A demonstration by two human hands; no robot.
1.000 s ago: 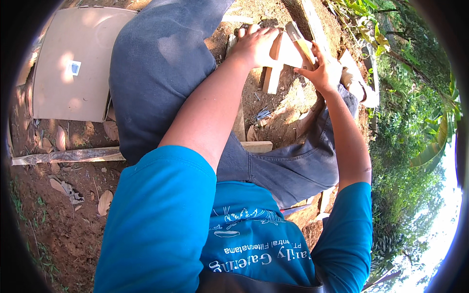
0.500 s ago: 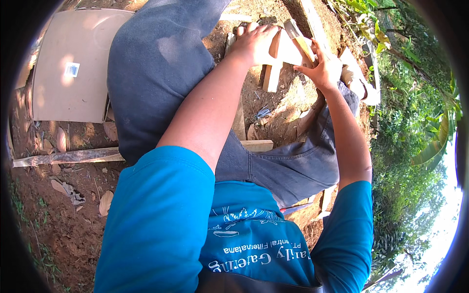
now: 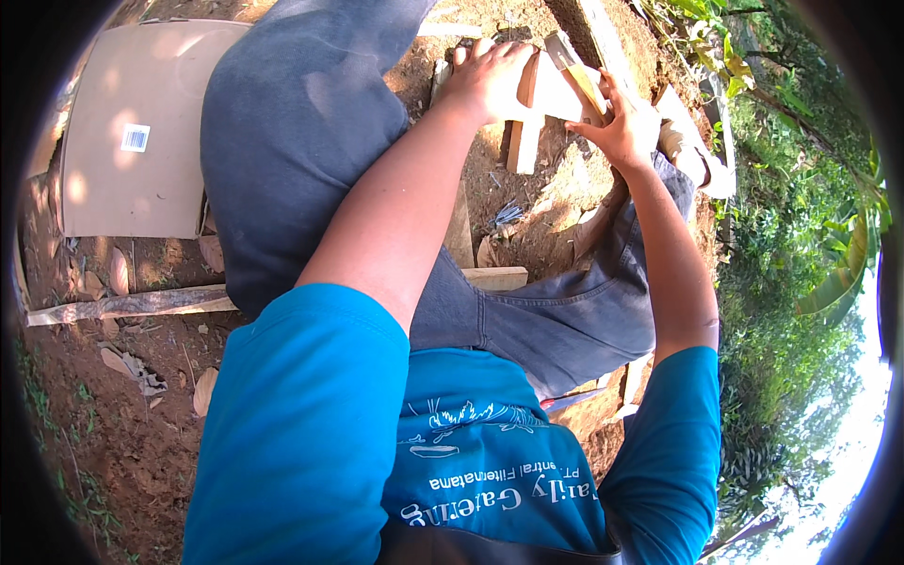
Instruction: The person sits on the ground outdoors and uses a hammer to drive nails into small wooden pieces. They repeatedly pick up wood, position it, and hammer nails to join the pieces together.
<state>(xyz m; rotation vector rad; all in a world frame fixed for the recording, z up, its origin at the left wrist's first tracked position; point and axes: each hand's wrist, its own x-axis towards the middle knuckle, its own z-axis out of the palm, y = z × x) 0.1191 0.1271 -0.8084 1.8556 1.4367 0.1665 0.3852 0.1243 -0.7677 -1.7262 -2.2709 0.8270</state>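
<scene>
The work in hand is a group of pale sawn wooden pieces on the soil ahead of the person, between and beneath the two hands. The wooden block [image 3: 524,149] has straight edges, a squared end and a smooth, sunlit face; its long axis runs nearly fore and aft, the near end pointing toward the person and canted slightly to the left. The far part lies beside the left hand [image 3: 487,83], which is palm down, fingers extended and spread, thumb stretched across toward the block; the underside of that hand is hidden. To the right, a narrow wooden piece [image 3: 585,83], yellowish along one side and darker at its far end, is set obliquely, its long axis running from far left to near right. Its near end lies between the thumb and fingers of the right hand [image 3: 626,127], which are well apart; whether they clamp it cannot be told. A flat, pale surface, partly washed out by glare, shows between block and narrow piece. Nearer the person lies a loose bundle of thin grey metal pieces [image 3: 508,216] on crumbly brown soil [image 3: 541,217]. A flat-faced tan cardboard box [image 3: 165,179] stands at far left, beyond the dark woven trousers [image 3: 292,122].
</scene>
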